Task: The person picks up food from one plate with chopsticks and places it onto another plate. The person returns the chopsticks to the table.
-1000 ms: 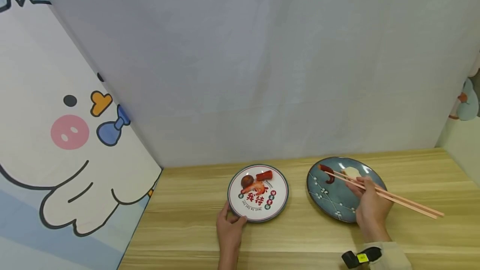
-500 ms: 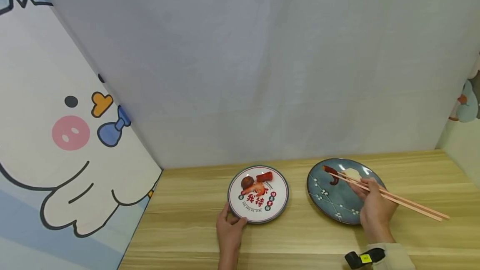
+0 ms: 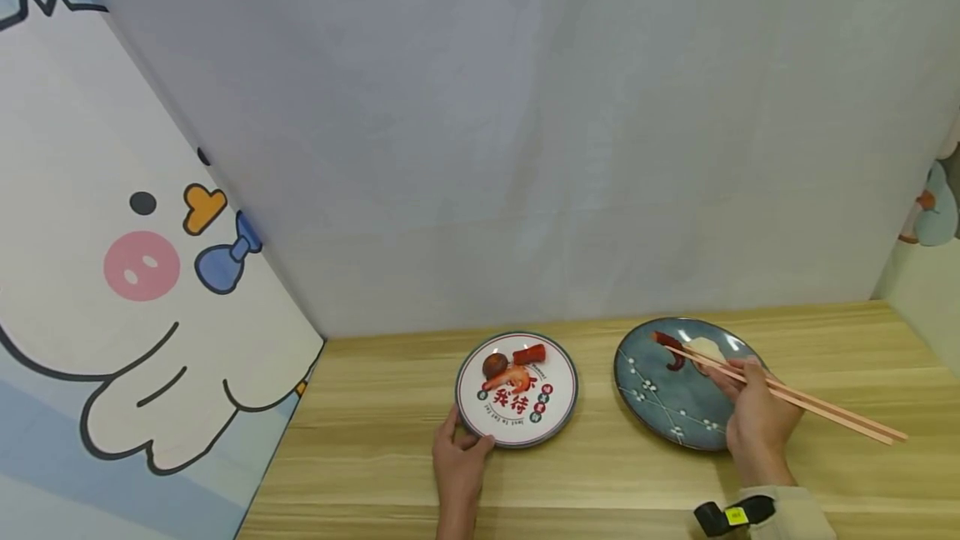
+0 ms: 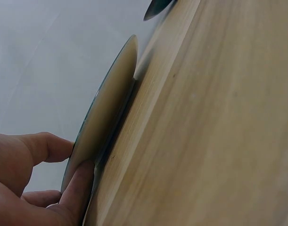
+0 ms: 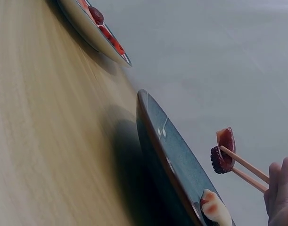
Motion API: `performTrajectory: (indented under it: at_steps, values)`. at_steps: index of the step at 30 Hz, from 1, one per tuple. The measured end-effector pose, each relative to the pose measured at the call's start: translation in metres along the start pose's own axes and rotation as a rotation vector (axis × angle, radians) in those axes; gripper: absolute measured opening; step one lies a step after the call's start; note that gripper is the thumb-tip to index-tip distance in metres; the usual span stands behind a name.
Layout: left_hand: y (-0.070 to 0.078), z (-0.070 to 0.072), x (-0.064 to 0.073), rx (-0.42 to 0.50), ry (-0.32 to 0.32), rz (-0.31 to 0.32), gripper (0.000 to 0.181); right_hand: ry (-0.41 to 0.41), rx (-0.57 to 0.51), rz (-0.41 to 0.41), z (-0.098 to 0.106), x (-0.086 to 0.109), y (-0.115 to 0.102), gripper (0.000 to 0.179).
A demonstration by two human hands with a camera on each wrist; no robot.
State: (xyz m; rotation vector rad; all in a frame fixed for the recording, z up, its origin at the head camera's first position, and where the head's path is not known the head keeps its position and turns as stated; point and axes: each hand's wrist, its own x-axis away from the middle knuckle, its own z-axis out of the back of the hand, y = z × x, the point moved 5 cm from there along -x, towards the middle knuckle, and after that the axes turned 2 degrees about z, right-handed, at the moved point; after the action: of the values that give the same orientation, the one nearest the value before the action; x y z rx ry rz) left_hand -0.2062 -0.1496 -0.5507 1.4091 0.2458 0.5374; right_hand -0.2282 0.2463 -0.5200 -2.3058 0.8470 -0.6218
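My left hand point(image 3: 459, 463) grips the near-left rim of a small white plate point(image 3: 517, 432) with red lettering. In the left wrist view, thumb and fingers pinch that rim, with one finger on its underside. On the plate lie a shrimp point(image 3: 510, 378), a round brown piece point(image 3: 495, 364) and a red stick-shaped piece point(image 3: 529, 352). My right hand point(image 3: 761, 423) holds a pair of wooden chopsticks point(image 3: 862, 421) over a blue plate point(image 3: 660, 411). Their tips pinch a dark red octopus tentacle point(image 5: 221, 162), raised above the plate in the right wrist view.
A cream-white food piece point(image 5: 214, 207) with a reddish patch lies on the blue plate. Both plates stand on a wood-grain table point(image 3: 360, 440), close to a grey curtain point(image 3: 570, 148). A cartoon-printed panel point(image 3: 247, 340) borders the left side.
My right hand has shifted a little to the right, carrying the chopsticks and the tentacle with it. The left hand and the white plate have stayed in place.
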Motion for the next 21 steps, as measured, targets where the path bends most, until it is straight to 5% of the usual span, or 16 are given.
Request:
performTrajectory:
  at_steps: [11, 21]
  values:
    - [-0.0002, 0.0001, 0.0003, -0.021, 0.005, 0.006, 0.083, 0.033, 0.071, 0.000, 0.0055, -0.0042, -0.0023, 0.007]
    - [0.0005, -0.0002, 0.0007, -0.031, 0.007, 0.011, 0.083, 0.046, 0.094, -0.013, 0.0078, -0.0052, -0.0042, 0.007]
